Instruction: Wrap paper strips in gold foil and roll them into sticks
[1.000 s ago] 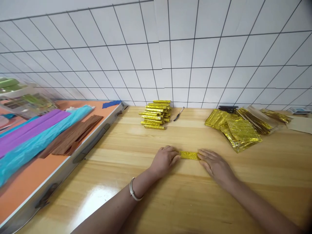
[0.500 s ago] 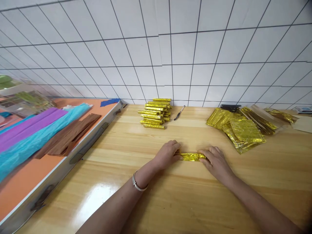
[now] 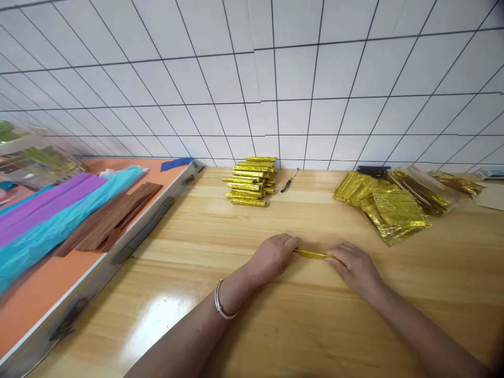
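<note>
A narrow strip of gold foil (image 3: 313, 254) stretches between my two hands, low over the wooden table (image 3: 252, 320). My left hand (image 3: 274, 255) pinches its left end, and a bracelet (image 3: 219, 300) circles that wrist. At the other end, the fingers of my right hand (image 3: 353, 266) are closed on the foil. Both ends of the strip are hidden under the fingers. Behind the hands, toward the wall, lies a pile of thin gold foil rolls (image 3: 252, 181). Several flat gold foil sheets (image 3: 399, 207) overlap at the back right.
A pen (image 3: 290, 180) lies beside the rolls, near the tiled wall (image 3: 299, 79). Left, an orange-surfaced board (image 3: 51, 299) with a raised edge holds brown (image 3: 118, 215), turquoise (image 3: 79, 215) and purple crepe paper (image 3: 51, 207). A black object (image 3: 373, 171) rests behind the foil sheets.
The foil between my hands has gone from a broad flat band to a thin edge-on strip. My left hand has turned slightly, its fingers now pinched closer over the end.
</note>
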Motion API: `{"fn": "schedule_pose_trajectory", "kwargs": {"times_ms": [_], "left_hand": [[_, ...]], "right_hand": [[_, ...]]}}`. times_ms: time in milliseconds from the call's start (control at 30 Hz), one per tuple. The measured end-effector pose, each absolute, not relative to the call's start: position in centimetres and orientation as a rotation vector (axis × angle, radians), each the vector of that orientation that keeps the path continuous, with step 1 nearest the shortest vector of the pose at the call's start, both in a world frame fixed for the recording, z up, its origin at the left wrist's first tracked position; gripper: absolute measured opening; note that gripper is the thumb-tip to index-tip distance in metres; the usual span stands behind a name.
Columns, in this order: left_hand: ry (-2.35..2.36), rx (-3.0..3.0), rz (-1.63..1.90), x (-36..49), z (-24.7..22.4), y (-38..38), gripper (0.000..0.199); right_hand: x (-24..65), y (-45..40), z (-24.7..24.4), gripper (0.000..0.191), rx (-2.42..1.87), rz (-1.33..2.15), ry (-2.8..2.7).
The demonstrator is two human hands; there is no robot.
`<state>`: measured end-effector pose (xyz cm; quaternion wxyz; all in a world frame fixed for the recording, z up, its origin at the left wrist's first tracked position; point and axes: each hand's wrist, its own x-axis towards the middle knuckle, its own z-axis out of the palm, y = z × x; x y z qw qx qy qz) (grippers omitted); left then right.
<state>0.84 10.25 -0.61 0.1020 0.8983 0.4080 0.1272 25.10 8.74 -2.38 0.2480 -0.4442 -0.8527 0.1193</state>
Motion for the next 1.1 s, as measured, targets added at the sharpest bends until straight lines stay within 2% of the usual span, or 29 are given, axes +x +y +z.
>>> {"fn": "schedule_pose_trajectory", "kwargs": {"times_ms": [200,367,500,700,967,1100], "left_hand": [[1.234,2.859,0.116,1.8,1.3,9.2,0.017],[1.232,2.877,0.048,1.8,1.6,8.6,0.011],[1.159,2.912,0.06,2.8,1.5,8.1,0.01],[1.068,2.877,0.054,2.9,1.7,8.0,0.013],[1.188,2.712,-0.009,1.4,1.7,8.6,0.014],[1.144,2.516,0.077,1.3,1.8,8.6,0.016]], "right_hand": [[25.3,8.4,-1.4,0.022,-1.143,0.162,-2.334],[24.4,8.2,-0.8,0.02,-1.108,0.021,-2.466],[22.8,7.4,-0.3,0.025,-1.043,-0.053,-2.594],[23.5,7.4,-0.3,0.023,-1.014,0.116,-2.63],[25.6,7.9,-0.5,0.028,-1.13,0.308,-2.604],[25.5,8.0,0.2,0.025,-1.245,0.844,-2.333]]}}
